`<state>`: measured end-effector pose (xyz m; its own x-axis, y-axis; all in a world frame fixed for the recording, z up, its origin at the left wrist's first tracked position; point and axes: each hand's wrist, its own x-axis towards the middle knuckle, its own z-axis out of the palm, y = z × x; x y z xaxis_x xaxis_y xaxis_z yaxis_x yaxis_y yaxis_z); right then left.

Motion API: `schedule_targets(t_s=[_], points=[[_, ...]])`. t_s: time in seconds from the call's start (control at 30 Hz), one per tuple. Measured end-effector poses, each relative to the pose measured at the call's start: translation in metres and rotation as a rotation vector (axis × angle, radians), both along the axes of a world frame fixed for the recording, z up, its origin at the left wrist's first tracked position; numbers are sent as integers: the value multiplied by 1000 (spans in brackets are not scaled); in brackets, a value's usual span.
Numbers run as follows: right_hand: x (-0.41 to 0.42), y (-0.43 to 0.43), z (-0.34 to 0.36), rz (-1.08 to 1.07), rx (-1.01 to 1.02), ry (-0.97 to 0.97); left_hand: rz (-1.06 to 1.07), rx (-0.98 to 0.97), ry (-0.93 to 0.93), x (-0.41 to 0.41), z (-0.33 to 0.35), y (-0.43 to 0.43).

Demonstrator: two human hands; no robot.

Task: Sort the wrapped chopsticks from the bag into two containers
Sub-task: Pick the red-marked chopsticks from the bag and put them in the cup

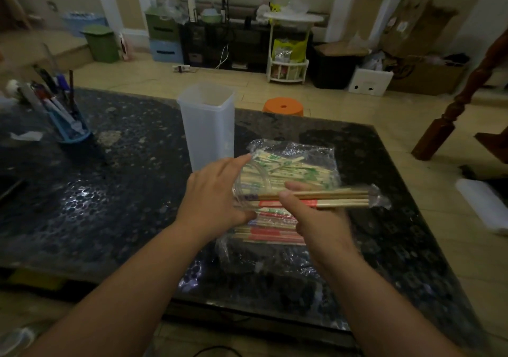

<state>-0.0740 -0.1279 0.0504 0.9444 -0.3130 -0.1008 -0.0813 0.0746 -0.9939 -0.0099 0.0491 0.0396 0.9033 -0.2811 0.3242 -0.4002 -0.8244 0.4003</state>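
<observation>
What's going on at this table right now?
A person is sorting wrapped chopsticks out of a clear plastic bag on a dark stone table. The right hand grips a few wrapped pairs; the left hand rests on the pile in the bag. A tall translucent container stands just behind, seemingly empty.

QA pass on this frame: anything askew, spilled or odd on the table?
Mostly fine. Only one tall white container is clearly visible, though the task needs two. The bag lies crumpled open with chopsticks loose in it. Crumpled paper sits beside the pen holder.
</observation>
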Motion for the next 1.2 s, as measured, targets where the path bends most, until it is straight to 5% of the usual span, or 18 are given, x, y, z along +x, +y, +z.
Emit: schedule_targets(t_s=[0.13, 0.33, 0.57, 0.8, 1.2], points=[[4, -8, 6, -29, 167, -138, -3, 7, -30, -1, -2, 0], [7, -11, -2, -36, 100, -17, 17, 95, -43, -2, -1, 4], [9, -22, -4, 24, 64, -60, 110, -25, 5, 1, 1, 4], [4, -25, -9, 193, -275, 163, 166, -101, 65, 3, 3, 10], [-3, -4, -33, 885, -1099, 422, 178, -111, 126, 0, 7, 8]])
